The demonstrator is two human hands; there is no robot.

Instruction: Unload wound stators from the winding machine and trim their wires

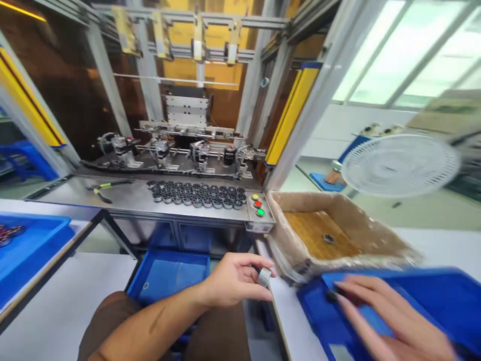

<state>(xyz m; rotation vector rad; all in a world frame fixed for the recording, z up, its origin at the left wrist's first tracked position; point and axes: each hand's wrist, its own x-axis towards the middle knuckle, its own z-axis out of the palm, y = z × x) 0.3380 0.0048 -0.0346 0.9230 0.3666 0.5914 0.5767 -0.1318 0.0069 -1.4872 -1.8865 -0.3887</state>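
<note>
In the head view my left hand is closed around a small silver metal ring-shaped part, which shows between the thumb and fingers. At the lower right, my right hand is blurred by motion. Its thumb and forefinger pinch a small black part over a blue bin. Just beyond that hand stands a cardboard box lined with clear plastic, with one small round black-and-silver part lying inside.
A machine bench ahead carries rows of black-and-silver round parts, pliers and a button panel. Several clamping fixtures stand behind them. Yellow light bars flank the opening. A fan stands right; a blue tray lies below.
</note>
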